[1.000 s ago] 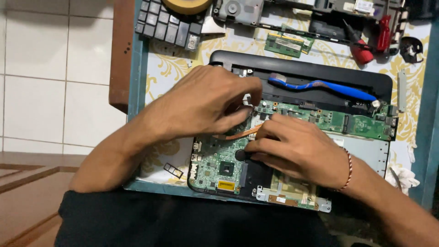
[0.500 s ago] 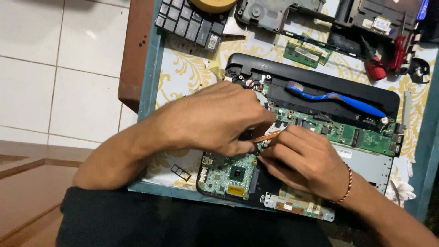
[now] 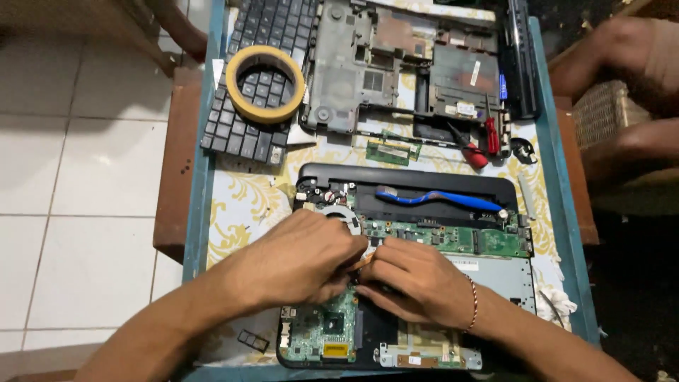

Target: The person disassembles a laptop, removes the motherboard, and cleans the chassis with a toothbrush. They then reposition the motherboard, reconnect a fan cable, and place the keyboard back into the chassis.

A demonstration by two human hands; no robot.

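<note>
Both hands, left [image 3: 297, 262] and right [image 3: 417, 283], pinch a copper strip [image 3: 362, 262] together over the green circuit board [image 3: 322, 332] seated in the black laptop shell [image 3: 424, 180].

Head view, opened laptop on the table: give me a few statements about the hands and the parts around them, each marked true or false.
1. Both hands, left hand and right hand, rest on the laptop's green circuit board. True.
2. A tape roll lies on the loose keyboard. True.
3. The blue cable lies on the floor. False: it lies inside the laptop base.
4. The red-handled tool is in the right hand. False: it lies apart, beyond the laptop.
5. The right wrist is bare. False: it wears a bracelet.
</note>
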